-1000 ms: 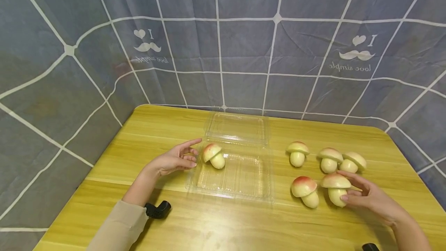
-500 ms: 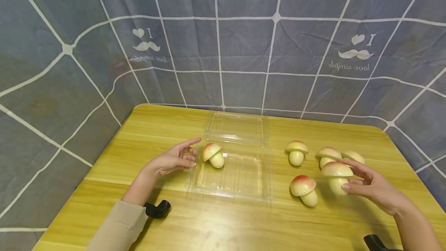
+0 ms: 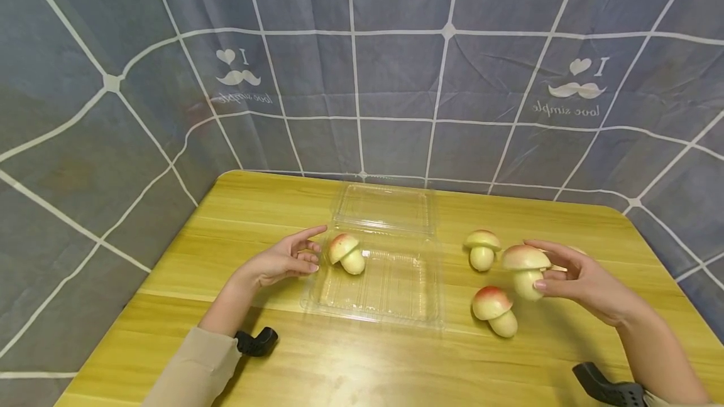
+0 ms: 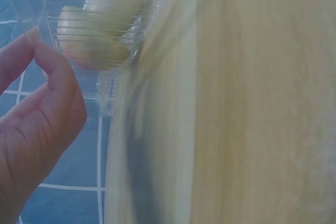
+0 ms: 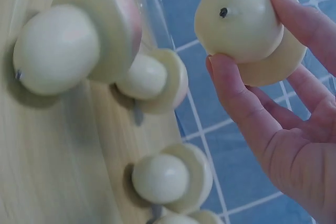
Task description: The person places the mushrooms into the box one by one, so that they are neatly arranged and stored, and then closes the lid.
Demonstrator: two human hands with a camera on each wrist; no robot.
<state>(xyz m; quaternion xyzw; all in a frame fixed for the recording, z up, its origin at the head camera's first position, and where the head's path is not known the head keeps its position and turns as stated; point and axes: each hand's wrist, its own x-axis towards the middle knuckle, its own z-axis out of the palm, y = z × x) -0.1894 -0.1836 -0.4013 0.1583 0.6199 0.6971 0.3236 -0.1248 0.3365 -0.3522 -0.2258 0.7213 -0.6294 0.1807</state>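
My right hand (image 3: 588, 281) holds a toy mushroom (image 3: 526, 269) above the table, thumb and fingers around its pale stem; the right wrist view shows the stem's underside with a small dark spot. My left hand (image 3: 285, 259) is at the left rim of an open clear plastic clamshell box (image 3: 376, 316), index finger extended and thumb apart from it; whether it touches the rim is hard to tell. Inside the box, at its left, lies one toy mushroom (image 3: 347, 254). Near the right hand are a red-capped toy mushroom (image 3: 494, 311) and another toy mushroom (image 3: 482, 250) behind it.
More toy mushrooms (image 5: 170, 179) lie beyond the right hand, mostly hidden by it in the head view. The box's lid (image 3: 384, 206) lies back toward a grey-blue curtain (image 3: 396, 74). Both wrists wear black camera mounts (image 3: 257, 341). The wooden table (image 3: 362, 363) has rounded back corners.
My right hand has lifted the toy mushroom off the table and moved it left and away from me, now covering the mushrooms behind. The left hand and box have stayed in place.
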